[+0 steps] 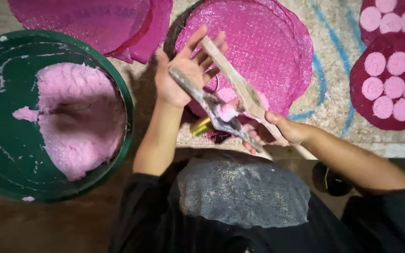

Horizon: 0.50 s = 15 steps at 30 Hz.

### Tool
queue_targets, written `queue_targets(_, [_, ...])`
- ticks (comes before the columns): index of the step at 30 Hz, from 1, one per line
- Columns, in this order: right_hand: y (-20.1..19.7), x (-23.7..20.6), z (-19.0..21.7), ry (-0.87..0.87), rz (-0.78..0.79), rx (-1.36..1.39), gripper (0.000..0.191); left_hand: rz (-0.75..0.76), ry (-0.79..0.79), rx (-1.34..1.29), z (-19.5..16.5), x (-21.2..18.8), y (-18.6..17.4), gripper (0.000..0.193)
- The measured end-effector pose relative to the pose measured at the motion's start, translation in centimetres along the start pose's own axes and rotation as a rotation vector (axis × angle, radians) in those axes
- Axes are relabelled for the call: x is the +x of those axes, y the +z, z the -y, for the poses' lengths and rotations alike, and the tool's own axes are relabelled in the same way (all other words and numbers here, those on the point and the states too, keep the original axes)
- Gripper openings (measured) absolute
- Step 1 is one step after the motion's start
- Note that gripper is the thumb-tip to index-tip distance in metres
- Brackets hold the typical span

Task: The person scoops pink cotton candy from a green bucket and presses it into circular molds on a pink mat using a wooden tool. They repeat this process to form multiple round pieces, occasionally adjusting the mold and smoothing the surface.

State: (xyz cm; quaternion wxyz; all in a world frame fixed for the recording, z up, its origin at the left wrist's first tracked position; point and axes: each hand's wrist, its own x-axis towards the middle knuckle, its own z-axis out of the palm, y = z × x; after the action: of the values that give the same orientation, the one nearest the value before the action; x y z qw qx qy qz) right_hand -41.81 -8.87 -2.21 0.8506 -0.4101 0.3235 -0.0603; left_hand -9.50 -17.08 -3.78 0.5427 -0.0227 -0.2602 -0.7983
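My right hand [287,131] grips the wooden paddle [240,84], its long axis slanting up-left across my open left fingers [198,47], which support it and a dough-smeared scraper [212,105] above the pink discs [258,47].

Pale pink dough [78,122] fills a dark green tub [5,154]; magenta discs [254,51] glisten with a fine bubbled texture.

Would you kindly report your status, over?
Left hand open against wooden paddle. Right hand grips its handle. Pink dough lump on metal scraper. Nothing obstructing.
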Motion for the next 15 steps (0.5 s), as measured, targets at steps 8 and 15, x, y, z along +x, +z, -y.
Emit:
queue_targets(8, [-3.7,0.5,11.0,0.350,-0.134,-0.598,0.102,0.061,0.256,-0.165,0.4,4.3,-2.2,0.047])
queue_targets(15, [-2.4,4.6,14.1,0.290,-0.131,-0.770,0.103,0.088,0.410,-0.305,-0.9,5.5,-6.4,0.029])
